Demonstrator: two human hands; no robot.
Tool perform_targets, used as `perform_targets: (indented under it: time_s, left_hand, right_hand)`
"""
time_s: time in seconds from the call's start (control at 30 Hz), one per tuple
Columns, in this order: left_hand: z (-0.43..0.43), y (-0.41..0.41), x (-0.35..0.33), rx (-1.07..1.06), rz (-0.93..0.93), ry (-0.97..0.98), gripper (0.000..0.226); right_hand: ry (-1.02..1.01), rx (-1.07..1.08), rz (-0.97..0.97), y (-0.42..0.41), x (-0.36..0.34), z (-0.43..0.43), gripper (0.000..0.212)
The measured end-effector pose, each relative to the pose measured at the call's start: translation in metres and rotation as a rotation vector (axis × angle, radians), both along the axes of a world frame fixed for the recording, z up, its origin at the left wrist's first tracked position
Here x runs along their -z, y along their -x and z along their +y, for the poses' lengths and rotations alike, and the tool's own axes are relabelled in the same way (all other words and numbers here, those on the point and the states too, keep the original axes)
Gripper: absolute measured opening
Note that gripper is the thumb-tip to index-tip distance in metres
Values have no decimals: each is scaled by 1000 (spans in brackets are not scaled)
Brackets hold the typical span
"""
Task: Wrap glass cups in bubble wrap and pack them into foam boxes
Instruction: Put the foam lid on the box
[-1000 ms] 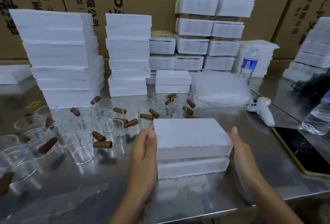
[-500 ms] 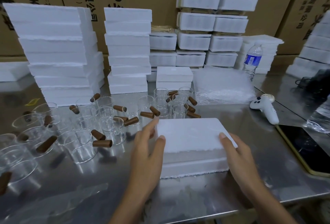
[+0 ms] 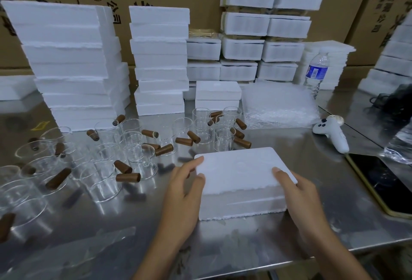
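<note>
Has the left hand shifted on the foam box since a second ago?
Yes. The left hand was flat against the box's left side; now its fingers lie over the lid's left corner, nearer the cups. The box itself looks unmoved.

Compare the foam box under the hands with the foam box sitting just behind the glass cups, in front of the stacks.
The near foam box is held, left hand and right hand resting on its lid corners; the far foam box is untouched. The near one sits alone on bare steel table; the far one sits beside the bubble wrap. Both are white, closed, two-piece.
</note>
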State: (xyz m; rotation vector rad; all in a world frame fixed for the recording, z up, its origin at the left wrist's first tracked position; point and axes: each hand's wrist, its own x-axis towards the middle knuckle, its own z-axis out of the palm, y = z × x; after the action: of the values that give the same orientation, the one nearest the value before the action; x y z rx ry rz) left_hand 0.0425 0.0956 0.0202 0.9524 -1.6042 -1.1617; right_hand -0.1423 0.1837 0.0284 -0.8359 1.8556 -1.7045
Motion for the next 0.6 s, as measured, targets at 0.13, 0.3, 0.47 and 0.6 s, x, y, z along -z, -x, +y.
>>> perform_targets:
  time_s: [0.13,0.3,0.47,0.6]
  left_hand:
    - [4,1,-3,32,-1,-80,36]
    - [5,3,-3,130,283,-404,58]
    - [4,3,-6,81,452,-334,61]
    - [-4,-1,-17,145,501,-265,68]
  right_hand:
    - [-29,7,-115,-3,-2,3,27]
    - [-57,-15,-246,-10,-5,7,22]
    - [92,-142,-299,-19,-8,15,38]
    - [164,-216,-370,-12,-26,8,57]
